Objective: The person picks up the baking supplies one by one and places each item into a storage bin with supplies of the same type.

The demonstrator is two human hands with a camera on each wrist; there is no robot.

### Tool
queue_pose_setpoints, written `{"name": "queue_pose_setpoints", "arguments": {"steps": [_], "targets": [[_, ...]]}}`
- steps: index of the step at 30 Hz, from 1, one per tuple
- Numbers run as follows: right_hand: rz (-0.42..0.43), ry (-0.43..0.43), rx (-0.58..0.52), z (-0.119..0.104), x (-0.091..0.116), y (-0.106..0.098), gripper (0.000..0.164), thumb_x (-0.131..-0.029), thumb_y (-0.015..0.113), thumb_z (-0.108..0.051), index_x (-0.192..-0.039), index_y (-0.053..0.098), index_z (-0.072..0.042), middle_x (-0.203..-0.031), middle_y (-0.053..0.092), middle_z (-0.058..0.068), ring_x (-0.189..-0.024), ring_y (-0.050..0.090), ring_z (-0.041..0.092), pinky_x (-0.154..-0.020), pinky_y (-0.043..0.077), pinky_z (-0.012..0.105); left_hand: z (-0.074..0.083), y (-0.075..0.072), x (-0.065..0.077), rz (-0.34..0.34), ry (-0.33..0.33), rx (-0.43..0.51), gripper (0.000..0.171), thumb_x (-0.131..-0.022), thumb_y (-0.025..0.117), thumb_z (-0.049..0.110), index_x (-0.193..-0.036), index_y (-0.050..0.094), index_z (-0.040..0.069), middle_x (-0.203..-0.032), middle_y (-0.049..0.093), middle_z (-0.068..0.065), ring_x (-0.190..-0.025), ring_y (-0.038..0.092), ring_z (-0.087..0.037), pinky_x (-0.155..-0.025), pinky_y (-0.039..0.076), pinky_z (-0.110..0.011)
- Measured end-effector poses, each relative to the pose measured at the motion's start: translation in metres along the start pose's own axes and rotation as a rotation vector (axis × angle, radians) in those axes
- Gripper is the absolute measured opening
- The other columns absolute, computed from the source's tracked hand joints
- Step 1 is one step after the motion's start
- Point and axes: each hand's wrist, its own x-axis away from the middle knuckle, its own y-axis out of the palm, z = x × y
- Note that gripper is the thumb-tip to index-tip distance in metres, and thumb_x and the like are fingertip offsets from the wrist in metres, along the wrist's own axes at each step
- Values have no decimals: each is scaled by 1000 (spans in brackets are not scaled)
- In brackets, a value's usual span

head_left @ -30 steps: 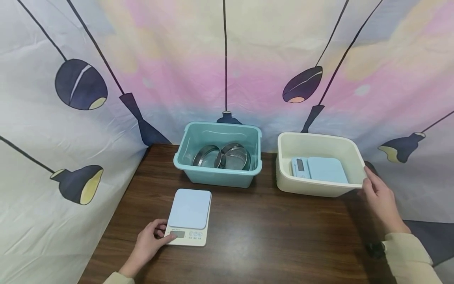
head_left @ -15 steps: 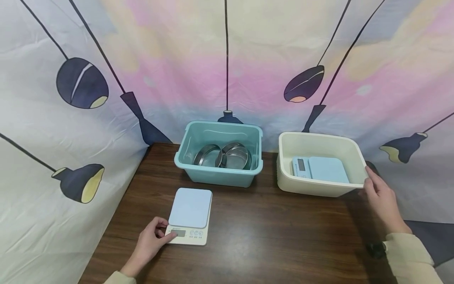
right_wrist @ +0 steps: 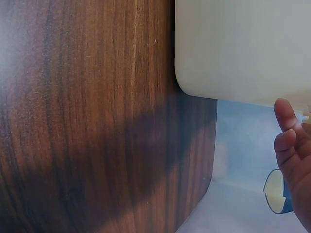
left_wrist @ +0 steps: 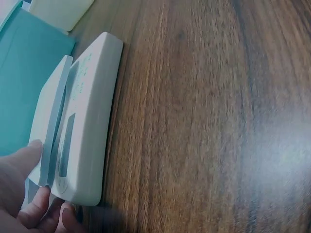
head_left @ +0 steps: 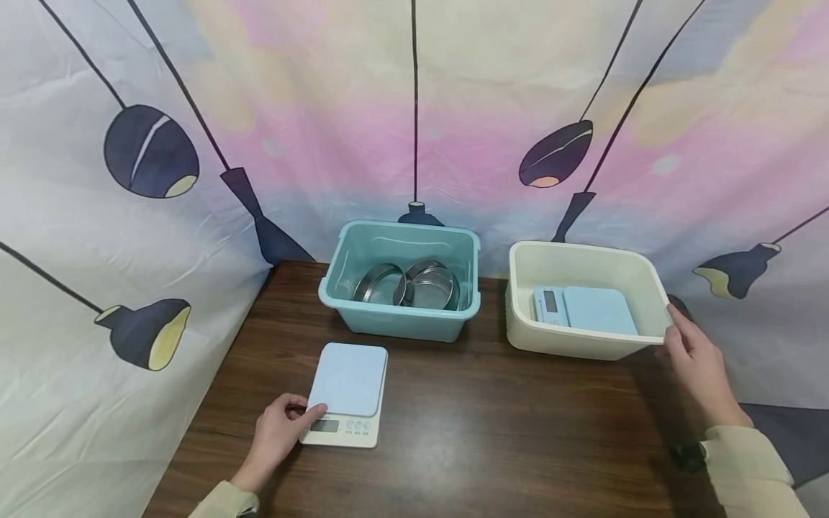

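A white kitchen scale (head_left: 343, 432) with a pale blue weighing plate lies on the table, its display toward the front. My left hand (head_left: 275, 435) grips its left edge, thumb on the corner of the plate. In the left wrist view, the left hand's fingers (left_wrist: 36, 208) curl at the side of the scale (left_wrist: 92, 131), below the thumb. My right hand (head_left: 702, 370) holds the right end of a cream plastic bin (head_left: 557, 345) by its rim. Inside that bin lies a light blue kitchen scale (head_left: 599, 311). The right wrist view catches the hand's fingertips (right_wrist: 285, 141) beside the bin wall (right_wrist: 238, 48).
A turquoise bin (head_left: 398, 324) stands at the back, left of the cream one, with round metal sieves (head_left: 432, 289) inside. Behind runs a patterned cloth (head_left: 479, 158) printed with lamps. The dark wooden table (head_left: 492, 432) extends in front of the bins.
My left thumb has moved from the scale's display up onto the corner of its weighing plate. The right hand and both bins look the same.
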Motion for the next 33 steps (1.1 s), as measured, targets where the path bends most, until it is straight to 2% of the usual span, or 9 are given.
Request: {"name": "queue_pose_setpoints", "arguments": {"steps": [11,15,22,26,29,33], "targets": [[5,13,11,-1,0,1,57,-111,37,-27,-166,27,-15,-128,58,32,-74,53,-15,-62,39,4,7,-6,-3,-71,-94,53,47,-93,78,32,-113,64,-9,-99,65,-18,-92,61,-27,-71,47,-29],[9,9,10,-1,1,0,57,-111,37,-27,-166,28,-15,-121,60,30,-74,54,-13,-62,39,6,12,-9,-4,-88,-81,52,45,-95,76,30,-112,62,-9,-104,65,-21,-94,61,-27,-71,48,-28],[-9,23,26,-2,1,-1,58,-111,36,-29,-167,25,-17,-122,59,28,-75,54,-10,-62,39,10,14,-16,-4,-136,-57,98,41,-95,77,22,-115,61,-10,-96,68,-17,-78,63,-19,-60,54,-29],[-9,8,22,-1,-1,-2,57,-111,36,-27,-166,26,-15,-122,60,31,-74,55,-9,-61,40,10,11,-21,-3,-208,-15,130,50,-88,85,18,-121,59,-10,-106,72,-18,-93,71,-25,-70,56,-28],[-7,-1,24,0,-1,-3,57,-111,37,-26,-166,27,-15,-117,62,30,-74,57,-6,-60,40,12,5,-26,-1,-296,58,182,58,-85,86,9,-127,53,-13,-117,69,-22,-109,70,-33,-78,58,-26],[-9,-5,32,1,-2,-3,57,-111,37,-27,-166,27,-17,-112,64,26,-74,58,-2,-61,39,14,-4,-32,0,-402,145,279,67,-85,83,0,-136,42,-16,-125,63,-27,-116,66,-36,-84,57,-23]]}}
